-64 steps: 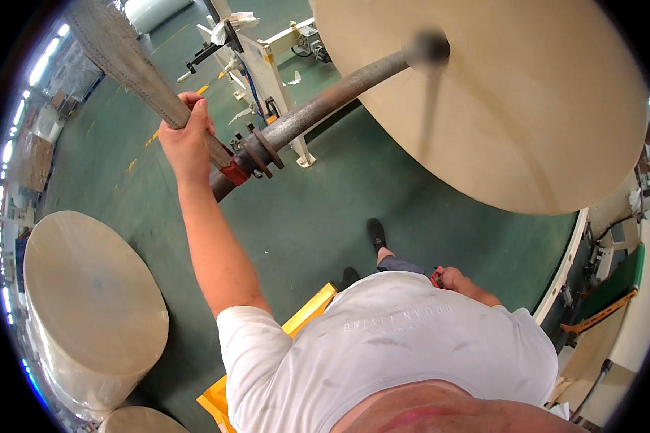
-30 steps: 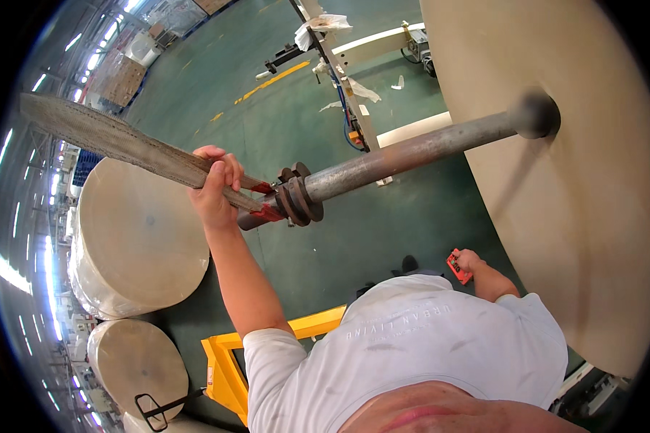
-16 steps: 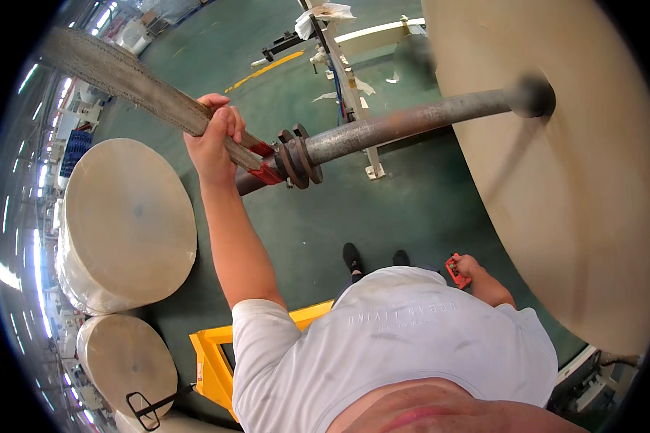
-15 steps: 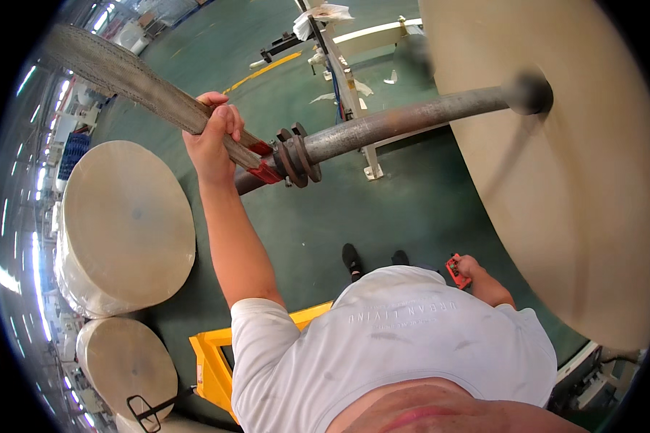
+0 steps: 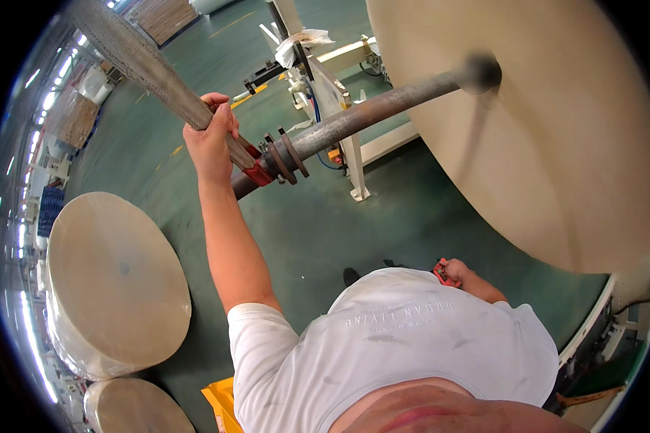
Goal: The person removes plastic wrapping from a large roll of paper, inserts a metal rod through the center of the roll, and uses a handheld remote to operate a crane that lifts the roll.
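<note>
My left hand (image 5: 213, 148) is closed around a grey webbing lifting sling (image 5: 141, 65) that rises toward the upper left. The sling's red end loop (image 5: 258, 174) wraps a steel shaft (image 5: 383, 112), beside a ringed metal collar (image 5: 287, 160). From there the shaft runs right into the core of a huge brown paper roll (image 5: 549, 173). Low at my right side, my right hand (image 5: 456, 270) is wrapped round a small red handheld controller (image 5: 442, 275). Its buttons are too small to make out.
Two large wrapped rolls, one bigger (image 5: 119, 281) and one lower (image 5: 133, 408), stand at the left. A white machine frame (image 5: 350, 137) rises from the green floor beyond the shaft. Part of something yellow (image 5: 224, 404) shows behind my left sleeve.
The shaft and big roll have shifted left in view, and the machine frame now appears nearer. The left-hand rolls and yellow object sit lower. Both hands keep their holds.
</note>
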Demonstrator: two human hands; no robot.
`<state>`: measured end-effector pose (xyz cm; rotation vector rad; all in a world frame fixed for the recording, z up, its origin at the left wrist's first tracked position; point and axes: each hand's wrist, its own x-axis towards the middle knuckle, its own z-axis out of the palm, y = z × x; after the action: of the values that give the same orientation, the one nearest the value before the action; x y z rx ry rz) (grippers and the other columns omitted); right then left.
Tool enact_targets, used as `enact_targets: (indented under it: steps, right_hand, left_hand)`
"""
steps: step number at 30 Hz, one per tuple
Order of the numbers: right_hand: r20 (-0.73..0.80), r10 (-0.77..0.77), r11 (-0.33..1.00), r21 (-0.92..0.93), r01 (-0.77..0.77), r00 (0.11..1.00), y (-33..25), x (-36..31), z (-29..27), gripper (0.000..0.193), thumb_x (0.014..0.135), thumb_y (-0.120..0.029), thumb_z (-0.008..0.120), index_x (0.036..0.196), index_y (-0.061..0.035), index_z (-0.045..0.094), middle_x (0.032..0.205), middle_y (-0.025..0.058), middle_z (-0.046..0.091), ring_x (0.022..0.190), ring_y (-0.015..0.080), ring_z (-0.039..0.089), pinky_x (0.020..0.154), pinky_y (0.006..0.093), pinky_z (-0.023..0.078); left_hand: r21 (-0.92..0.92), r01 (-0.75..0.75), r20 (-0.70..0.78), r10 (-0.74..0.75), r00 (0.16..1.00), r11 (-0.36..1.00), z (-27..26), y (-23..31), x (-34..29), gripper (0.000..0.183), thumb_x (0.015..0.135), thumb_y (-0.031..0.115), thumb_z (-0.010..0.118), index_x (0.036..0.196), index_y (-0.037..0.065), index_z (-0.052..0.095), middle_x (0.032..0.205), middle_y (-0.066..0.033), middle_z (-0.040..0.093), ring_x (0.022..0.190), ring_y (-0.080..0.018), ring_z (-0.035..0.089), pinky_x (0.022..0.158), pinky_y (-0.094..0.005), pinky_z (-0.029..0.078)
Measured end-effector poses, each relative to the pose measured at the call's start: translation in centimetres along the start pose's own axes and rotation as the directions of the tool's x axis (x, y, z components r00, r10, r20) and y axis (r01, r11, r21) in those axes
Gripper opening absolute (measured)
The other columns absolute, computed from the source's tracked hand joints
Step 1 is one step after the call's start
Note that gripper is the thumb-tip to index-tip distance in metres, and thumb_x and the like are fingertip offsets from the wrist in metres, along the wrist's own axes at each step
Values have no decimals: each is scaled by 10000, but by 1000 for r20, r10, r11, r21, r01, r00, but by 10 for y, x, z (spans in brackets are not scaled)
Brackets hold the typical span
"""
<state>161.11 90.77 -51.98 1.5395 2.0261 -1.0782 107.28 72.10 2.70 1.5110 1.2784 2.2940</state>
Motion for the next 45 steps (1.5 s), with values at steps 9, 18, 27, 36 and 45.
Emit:
enact_targets:
  steps: [9,18,27,36,45]
  right_hand:
    - [11,65,986,153,-66,998,-28,-39,22,602,976,-74,427,1489,-362,555,1204,126,709,760,271,773,812,440,624]
    - [-64,188,959,229,-169,980,42,-53,95,360,1077,-385,471,1167,-218,778,972,138,734,635,286,711,561,475,584]
    - [-92,12,1000,-22,-14,996,66,-2,100,244,991,-222,623,1187,-211,767,1064,107,748,925,246,709,810,411,568]
    - [-21,-67,993,-97,65,998,-108,10,-21,604,940,-124,487,1489,-367,554,1256,106,719,1035,332,746,885,440,611]
    - [-77,-127,985,-132,116,989,-136,47,-85,553,957,-95,427,1433,-308,612,1213,136,718,868,277,773,757,423,637]
  left_hand:
    - [21,-16,15,16,1000,1000,-5,-9,7,138,960,27,650,1083,-31,629,816,-17,575,635,-92,523,579,-257,422]
    - [22,-48,13,48,999,999,-6,-14,6,135,950,22,664,1068,-38,642,838,-30,594,637,-78,520,569,-246,422]
    - [37,-58,3,58,998,998,-3,-8,6,133,947,30,681,1061,-32,655,817,-26,619,623,-84,552,560,-242,441]
    - [-9,-24,8,24,1000,1000,-5,-14,14,131,955,-2,645,1073,-54,620,795,-36,584,614,-90,532,545,-254,439]
    - [-82,-132,55,137,989,988,6,-5,8,165,954,1,628,1095,-68,580,773,-62,554,598,-119,502,552,-268,421]
